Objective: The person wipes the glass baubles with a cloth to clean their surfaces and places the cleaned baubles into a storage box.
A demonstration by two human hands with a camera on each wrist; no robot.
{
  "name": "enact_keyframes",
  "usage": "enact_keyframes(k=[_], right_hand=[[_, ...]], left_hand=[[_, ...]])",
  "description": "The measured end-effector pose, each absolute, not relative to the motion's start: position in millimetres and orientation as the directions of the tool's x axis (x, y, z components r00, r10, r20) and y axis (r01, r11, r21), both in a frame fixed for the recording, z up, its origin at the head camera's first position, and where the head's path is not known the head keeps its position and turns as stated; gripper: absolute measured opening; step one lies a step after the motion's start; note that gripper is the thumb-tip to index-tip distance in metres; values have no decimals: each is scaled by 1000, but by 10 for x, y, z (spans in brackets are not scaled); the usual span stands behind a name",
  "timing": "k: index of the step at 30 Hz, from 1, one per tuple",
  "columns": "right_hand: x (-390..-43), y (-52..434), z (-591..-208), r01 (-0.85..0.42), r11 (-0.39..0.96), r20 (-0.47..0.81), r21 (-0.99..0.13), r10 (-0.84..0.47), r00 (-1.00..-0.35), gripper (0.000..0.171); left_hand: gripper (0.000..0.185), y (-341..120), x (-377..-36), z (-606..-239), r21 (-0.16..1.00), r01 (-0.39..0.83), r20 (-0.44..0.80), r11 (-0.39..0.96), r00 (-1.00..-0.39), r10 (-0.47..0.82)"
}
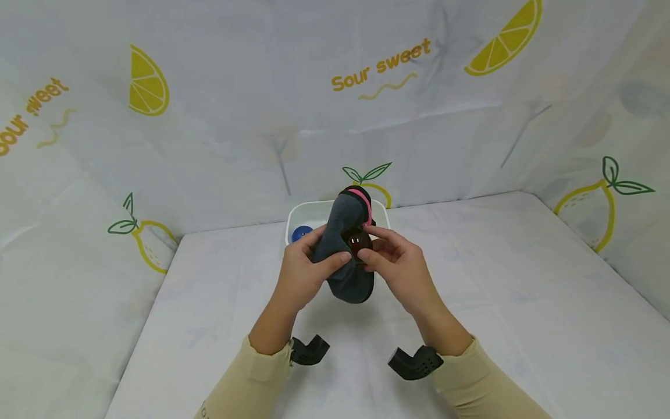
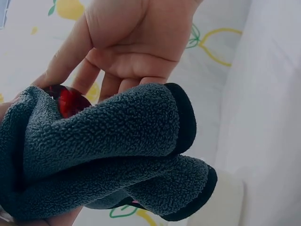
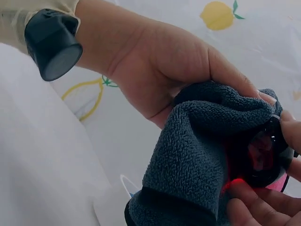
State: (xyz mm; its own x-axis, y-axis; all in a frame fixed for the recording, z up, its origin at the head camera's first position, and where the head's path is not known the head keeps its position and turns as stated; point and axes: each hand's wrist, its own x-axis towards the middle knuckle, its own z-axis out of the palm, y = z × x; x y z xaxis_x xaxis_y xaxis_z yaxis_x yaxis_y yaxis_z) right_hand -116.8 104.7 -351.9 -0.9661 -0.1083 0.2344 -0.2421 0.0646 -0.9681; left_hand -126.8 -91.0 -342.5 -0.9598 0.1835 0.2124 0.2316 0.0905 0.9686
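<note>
A dark grey-blue towel [image 1: 337, 230] with black edging and a pink strip is bunched up in front of me. My left hand [image 1: 303, 270] grips its left side, the thumb lying over the fabric. Against the towel sits a shiny dark red ball [image 1: 359, 241], partly wrapped in a fold. My right hand [image 1: 400, 265] pinches the ball between thumb and fingers. In the left wrist view the red ball [image 2: 73, 101] peeks out above the towel [image 2: 108, 127]. The right wrist view shows red light through the ball [image 3: 261, 150].
Behind the towel stands a white tray [image 1: 384, 218], partly hidden, holding a blue ball [image 1: 302, 233]. A white cloth [image 1: 497, 291] covers the table. Lemon-printed sheeting [image 1: 225, 145] rises at the back and sides. Black wrist mounts [image 1: 416, 364] are worn on both sleeves.
</note>
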Motion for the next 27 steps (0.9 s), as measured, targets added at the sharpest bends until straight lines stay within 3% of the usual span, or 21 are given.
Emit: enact_keyframes(k=[4,12,19,22,27], right_hand=[[-1155,1048,-3522,-368,134,354,-920,-116,-928,50],[-1147,1057,-3519,-609,186,586,-771,-169,-793,60],[-1135,1049,-3505,-754,336,732,-565,-219,-646,60],[-1135,1044,-3506,-735,306,710,-606,-209,-672,67],[-1126,1029,-3513,-616,254,599,-746,-150,-787,69]], left_hand=[[54,-918,-1282,-3437,974,211,195,84,-965,174],[51,-940,-1288,-3445,986,168,167,-12,-964,208],[51,-973,-1288,-3432,984,148,167,-98,-957,236],[55,-975,-1290,-3432,981,149,176,-123,-951,253],[67,-966,-1286,-3436,973,165,205,-161,-939,276]])
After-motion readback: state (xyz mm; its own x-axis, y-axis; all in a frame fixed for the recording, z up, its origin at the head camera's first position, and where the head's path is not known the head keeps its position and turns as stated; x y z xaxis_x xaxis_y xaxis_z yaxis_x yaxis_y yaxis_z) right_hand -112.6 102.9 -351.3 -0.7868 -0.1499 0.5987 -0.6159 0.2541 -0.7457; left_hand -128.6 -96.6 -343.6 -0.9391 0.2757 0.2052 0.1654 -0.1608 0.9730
